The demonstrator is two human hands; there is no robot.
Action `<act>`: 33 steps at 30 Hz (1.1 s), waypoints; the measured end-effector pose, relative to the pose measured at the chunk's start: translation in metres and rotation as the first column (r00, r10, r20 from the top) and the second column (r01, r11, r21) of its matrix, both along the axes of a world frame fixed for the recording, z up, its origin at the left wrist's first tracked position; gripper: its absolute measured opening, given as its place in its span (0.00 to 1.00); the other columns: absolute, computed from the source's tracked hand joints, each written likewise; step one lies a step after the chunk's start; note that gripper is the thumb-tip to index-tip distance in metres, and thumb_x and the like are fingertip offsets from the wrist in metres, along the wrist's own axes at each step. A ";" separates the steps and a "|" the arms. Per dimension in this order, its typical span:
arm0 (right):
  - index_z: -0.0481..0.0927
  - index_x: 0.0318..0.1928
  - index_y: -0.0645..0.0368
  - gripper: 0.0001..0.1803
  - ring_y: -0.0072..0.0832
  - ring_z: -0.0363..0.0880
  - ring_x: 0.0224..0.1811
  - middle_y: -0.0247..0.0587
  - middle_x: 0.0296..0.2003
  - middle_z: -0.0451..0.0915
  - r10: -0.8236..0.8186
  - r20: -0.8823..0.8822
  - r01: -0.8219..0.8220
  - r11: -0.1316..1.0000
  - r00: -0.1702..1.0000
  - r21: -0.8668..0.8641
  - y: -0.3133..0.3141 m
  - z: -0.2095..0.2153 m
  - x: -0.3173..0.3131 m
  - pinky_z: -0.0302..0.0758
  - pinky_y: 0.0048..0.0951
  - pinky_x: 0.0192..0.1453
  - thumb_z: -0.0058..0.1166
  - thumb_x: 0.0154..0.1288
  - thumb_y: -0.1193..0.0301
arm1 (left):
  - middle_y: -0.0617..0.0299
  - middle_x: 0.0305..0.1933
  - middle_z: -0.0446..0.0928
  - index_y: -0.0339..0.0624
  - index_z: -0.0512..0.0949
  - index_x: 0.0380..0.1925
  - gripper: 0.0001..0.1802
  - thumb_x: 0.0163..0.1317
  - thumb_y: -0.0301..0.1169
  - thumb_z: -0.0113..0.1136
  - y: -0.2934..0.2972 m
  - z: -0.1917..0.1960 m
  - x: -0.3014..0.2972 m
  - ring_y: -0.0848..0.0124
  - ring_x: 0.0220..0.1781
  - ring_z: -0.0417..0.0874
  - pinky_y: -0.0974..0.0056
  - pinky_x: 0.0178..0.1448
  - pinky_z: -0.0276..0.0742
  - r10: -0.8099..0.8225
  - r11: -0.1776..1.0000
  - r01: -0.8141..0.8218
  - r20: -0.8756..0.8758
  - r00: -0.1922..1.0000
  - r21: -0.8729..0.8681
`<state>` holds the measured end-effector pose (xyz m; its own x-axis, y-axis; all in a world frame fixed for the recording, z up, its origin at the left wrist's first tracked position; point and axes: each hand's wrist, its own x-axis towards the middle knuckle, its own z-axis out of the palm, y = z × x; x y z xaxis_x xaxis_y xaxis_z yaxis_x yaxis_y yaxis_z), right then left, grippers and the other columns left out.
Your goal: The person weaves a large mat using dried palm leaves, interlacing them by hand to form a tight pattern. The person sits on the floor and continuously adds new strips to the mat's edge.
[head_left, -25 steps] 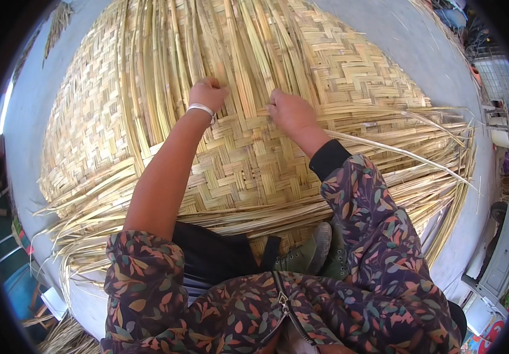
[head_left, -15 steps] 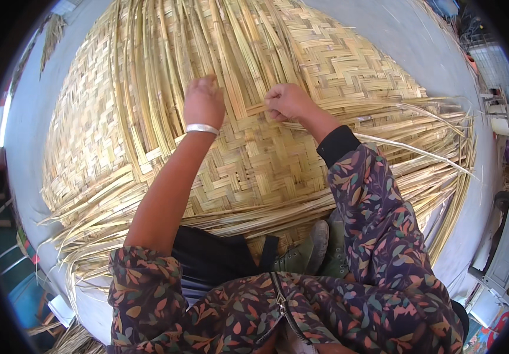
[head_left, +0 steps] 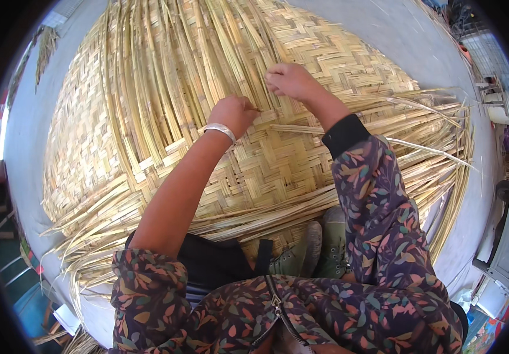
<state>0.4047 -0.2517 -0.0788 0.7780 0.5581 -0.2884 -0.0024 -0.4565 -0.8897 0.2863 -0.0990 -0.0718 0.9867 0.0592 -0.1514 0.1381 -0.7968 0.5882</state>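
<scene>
A large mat of flattened reed strips in a zigzag weave (head_left: 254, 159) spreads in front of me. Long loose reed strips (head_left: 175, 76) run away from me over its far part, side by side. My left hand (head_left: 232, 115), with a silver bangle at the wrist, is closed low over the weave, its fingertips pinching at a reed strip where the long strips meet the woven part. Farther off and to the right, my right hand (head_left: 290, 81) is curled shut above the long strips. What its fingers hold, if anything, is hidden.
Unwoven strip ends (head_left: 425, 127) fan out on the right, and more (head_left: 98, 236) on the left. A bundle of strips crosses just ahead of my shoes (head_left: 293, 256). Grey floor (head_left: 378, 35) surrounds the mat. Household clutter stands along the right edge.
My left hand has moved right and nearer to me, onto the strip edge, its fingers closing. My right hand has lifted slightly away and to the right.
</scene>
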 end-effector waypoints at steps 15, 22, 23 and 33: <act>0.78 0.38 0.66 0.14 0.28 0.77 0.23 0.39 0.26 0.79 -0.064 -0.324 0.105 0.989 0.944 0.108 0.059 -0.006 0.006 0.71 0.29 0.23 0.63 0.53 0.69 | 0.50 0.25 0.80 0.37 0.81 0.28 0.15 0.52 0.40 0.62 -0.001 -0.002 -0.004 0.61 0.25 0.82 0.61 0.36 0.77 0.385 0.922 -0.379 0.074 0.920 -0.085; 0.79 0.38 0.65 0.15 0.25 0.77 0.27 0.38 0.30 0.79 -0.018 -0.327 0.093 0.972 0.945 0.214 0.049 -0.006 0.000 0.73 0.28 0.30 0.64 0.53 0.69 | 0.56 0.22 0.79 0.30 0.79 0.34 0.14 0.53 0.32 0.61 0.016 -0.039 0.004 0.72 0.19 0.79 0.68 0.27 0.76 0.433 0.843 -0.426 -0.057 0.900 -0.327; 0.79 0.37 0.66 0.15 0.25 0.75 0.27 0.39 0.29 0.79 -0.015 -0.336 0.103 0.964 0.942 0.246 0.047 0.001 -0.006 0.72 0.28 0.30 0.65 0.51 0.69 | 0.57 0.22 0.79 0.30 0.79 0.35 0.14 0.54 0.32 0.61 0.019 -0.036 0.007 0.72 0.19 0.79 0.69 0.27 0.76 0.404 0.839 -0.421 -0.123 0.906 -0.344; 0.78 0.39 0.67 0.16 0.25 0.74 0.32 0.40 0.31 0.79 0.107 -0.149 -0.094 0.991 0.983 0.094 0.033 -0.009 0.001 0.72 0.29 0.37 0.61 0.52 0.68 | 0.47 0.39 0.80 0.34 0.74 0.48 0.18 0.57 0.28 0.57 0.011 -0.014 -0.026 0.61 0.33 0.83 0.61 0.39 0.81 0.508 0.660 -0.437 -0.066 0.859 -0.611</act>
